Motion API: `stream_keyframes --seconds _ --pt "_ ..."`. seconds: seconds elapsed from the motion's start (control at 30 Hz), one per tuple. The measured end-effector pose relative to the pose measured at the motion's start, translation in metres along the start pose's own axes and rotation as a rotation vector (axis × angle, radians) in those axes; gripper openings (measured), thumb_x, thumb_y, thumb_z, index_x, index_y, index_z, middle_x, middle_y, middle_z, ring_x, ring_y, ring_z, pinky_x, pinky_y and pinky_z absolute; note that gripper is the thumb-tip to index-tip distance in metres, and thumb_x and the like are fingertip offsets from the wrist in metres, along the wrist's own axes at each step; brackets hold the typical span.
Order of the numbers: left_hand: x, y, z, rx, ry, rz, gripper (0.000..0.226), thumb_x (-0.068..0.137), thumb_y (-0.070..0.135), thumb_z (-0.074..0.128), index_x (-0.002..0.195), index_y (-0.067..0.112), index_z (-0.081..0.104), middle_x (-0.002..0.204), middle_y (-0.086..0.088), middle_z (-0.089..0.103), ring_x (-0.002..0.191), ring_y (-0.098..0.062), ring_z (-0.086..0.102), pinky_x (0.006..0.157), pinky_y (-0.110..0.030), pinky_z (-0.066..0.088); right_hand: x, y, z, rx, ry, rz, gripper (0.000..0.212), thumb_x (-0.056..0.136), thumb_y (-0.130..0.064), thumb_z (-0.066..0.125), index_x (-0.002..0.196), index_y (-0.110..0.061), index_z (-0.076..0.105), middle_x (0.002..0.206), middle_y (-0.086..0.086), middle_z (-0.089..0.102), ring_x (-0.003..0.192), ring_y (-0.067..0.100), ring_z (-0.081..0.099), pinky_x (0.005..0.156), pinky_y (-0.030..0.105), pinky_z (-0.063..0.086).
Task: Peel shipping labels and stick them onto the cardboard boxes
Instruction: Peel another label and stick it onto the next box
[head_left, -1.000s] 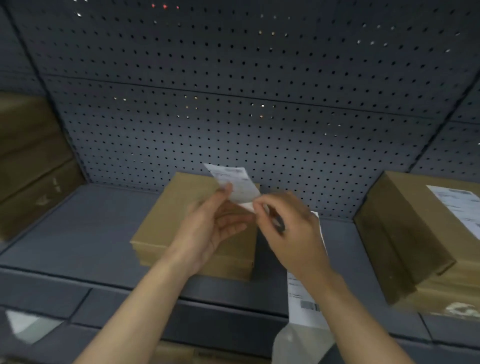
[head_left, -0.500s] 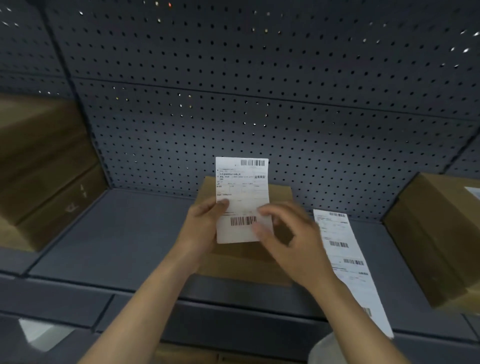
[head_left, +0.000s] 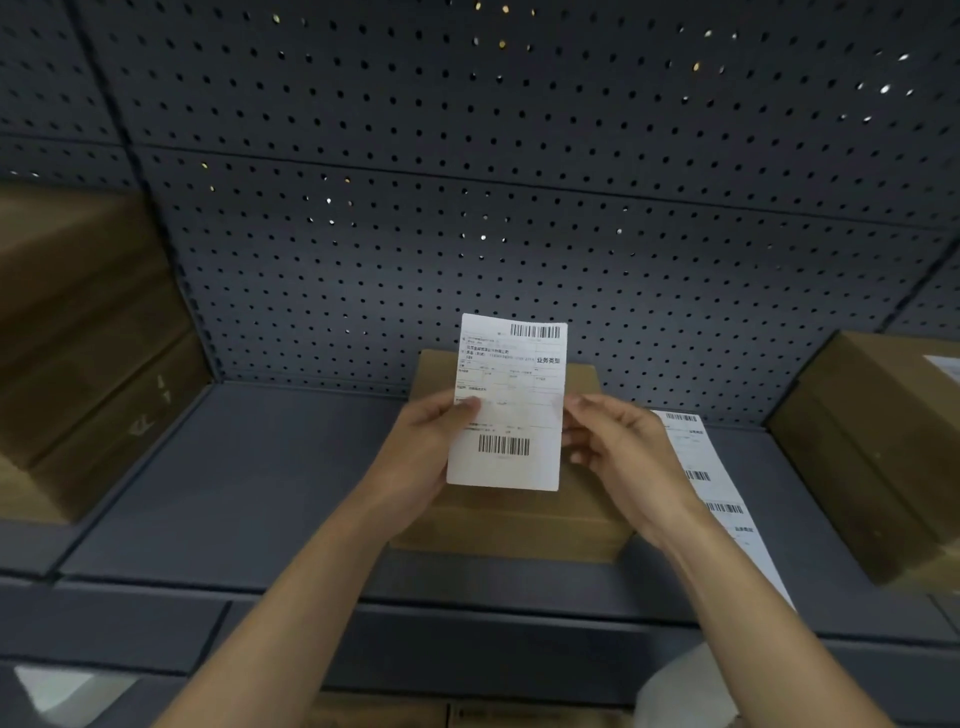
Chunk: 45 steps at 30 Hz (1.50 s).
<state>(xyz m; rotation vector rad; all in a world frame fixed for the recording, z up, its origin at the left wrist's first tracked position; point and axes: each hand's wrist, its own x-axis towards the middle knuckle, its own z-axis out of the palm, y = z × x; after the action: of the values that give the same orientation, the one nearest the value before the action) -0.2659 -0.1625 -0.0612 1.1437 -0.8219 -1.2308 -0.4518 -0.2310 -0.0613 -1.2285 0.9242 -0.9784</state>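
As single shipping label (head_left: 511, 410) hangs print-up over cardboard box (head_left: 587, 519) on shelf (head_left: 260, 493), left hand (head_left: 426, 447) and right hand (head_left: 618, 452) pinch opposite side edges, fingers (head_left: 463, 408) curled on paper, apparently keeping it taut and square for sticking; label strip (head_left: 696, 467) lies just right of box

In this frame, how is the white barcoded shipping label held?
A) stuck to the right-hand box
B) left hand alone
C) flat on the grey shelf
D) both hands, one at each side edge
D: the left hand and the right hand each pinch one side edge of the white barcoded shipping label.
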Motion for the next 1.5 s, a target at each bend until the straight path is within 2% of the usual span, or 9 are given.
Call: stream_keyframes --seconds 0.13,0.4,0.53,0.67,0.8,0.9,1.07,1.23,1.5 --pt "0.005 -0.002 -0.001 0.022 -0.009 -0.013 0.025 0.102 0.012 0.048 0.109 0.018 0.071 0.110 -0.003 0.075 0.100 -0.020 0.072 0.084 -0.040 0.059 0.004 0.005 0.000 -0.129 0.066 -0.032 0.009 0.089 -0.012 0.070 0.096 -0.008 0.074 0.093 0.012 0.075 0.080 0.017 0.064 0.074 0.030 0.051" --pt "0.017 0.003 -0.012 0.293 -0.048 0.028 0.024 0.098 0.012 0.056 0.115 0.016 0.072 0.112 0.003 0.074 0.105 -0.015 0.070 0.099 -0.039 0.051 0.014 0.005 0.004 -0.186 0.108 -0.115 0.009 0.094 -0.010 0.064 0.098 -0.005 0.071 0.094 0.010 0.076 0.082 0.014 0.068 0.073 0.023 0.054" --pt "0.020 0.000 -0.014 0.294 -0.025 0.000 0.022 0.097 0.012 0.060 0.114 0.017 0.072 0.110 0.002 0.075 0.102 -0.019 0.071 0.096 -0.049 0.054 0.016 0.002 0.005 -0.204 0.131 -0.149 0.008 0.094 -0.009 0.064 0.096 -0.006 0.071 0.094 0.009 0.076 0.088 0.019 0.070 0.082 0.029 0.056" --pt "0.022 -0.001 -0.017 0.273 0.040 0.036 0.019 0.094 0.011 0.064 0.111 0.014 0.072 0.105 -0.004 0.075 0.100 -0.022 0.072 0.091 -0.054 0.055 0.016 0.000 0.001 -0.144 0.130 -0.115 0.008 0.095 -0.008 0.062 0.094 -0.005 0.069 0.095 0.016 0.074 0.082 0.021 0.068 0.073 0.030 0.056" --pt "0.025 -0.001 -0.018 0.387 0.097 0.118 0.014 0.091 0.011 0.068 0.103 0.019 0.071 0.094 0.002 0.077 0.089 -0.017 0.073 0.077 -0.036 0.060 0.020 0.004 -0.002 -0.121 0.090 -0.030 0.006 0.092 -0.010 0.067 0.096 -0.005 0.068 0.098 0.022 0.072 0.080 0.024 0.063 0.074 0.039 0.052" --pt "0.029 -0.006 -0.021 0.501 0.118 0.163 0.021 0.089 0.014 0.071 0.108 0.023 0.067 0.090 0.004 0.077 0.080 -0.007 0.071 0.063 -0.018 0.053 0.026 0.010 -0.004 -0.126 0.063 0.024 0.016 0.087 -0.009 0.073 0.101 -0.004 0.066 0.098 0.019 0.074 0.084 0.027 0.066 0.073 0.040 0.049" --pt "0.036 -0.016 -0.030 0.667 0.121 0.190 0.044 0.087 0.019 0.073 0.129 0.022 0.059 0.093 0.005 0.076 0.093 -0.004 0.069 0.084 -0.022 0.052 0.032 0.014 -0.003 -0.214 0.050 0.048 0.018 0.086 -0.003 0.073 0.101 -0.006 0.065 0.096 0.013 0.076 0.082 0.021 0.069 0.063 0.026 0.050" --pt "0.035 -0.019 -0.030 0.731 0.115 0.236 0.050 0.086 0.017 0.074 0.131 0.028 0.056 0.087 0.012 0.075 0.088 0.005 0.067 0.075 -0.008 0.046 0.034 0.017 -0.001 -0.315 0.036 0.032 0.019 0.084 -0.002 0.074 0.099 -0.010 0.064 0.087 0.005 0.073 0.072 0.012 0.067 0.055 0.020 0.049" --pt "0.032 -0.028 -0.033 0.791 0.094 0.260 0.063 0.079 0.014 0.080 0.133 0.034 0.054 0.089 0.013 0.072 0.084 0.007 0.064 0.069 -0.002 0.045 0.033 0.023 -0.001 -0.337 0.032 0.005 0.027 0.081 0.007 0.073 0.104 -0.004 0.063 0.085 0.007 0.069 0.064 0.007 0.063 0.053 0.016 0.049"
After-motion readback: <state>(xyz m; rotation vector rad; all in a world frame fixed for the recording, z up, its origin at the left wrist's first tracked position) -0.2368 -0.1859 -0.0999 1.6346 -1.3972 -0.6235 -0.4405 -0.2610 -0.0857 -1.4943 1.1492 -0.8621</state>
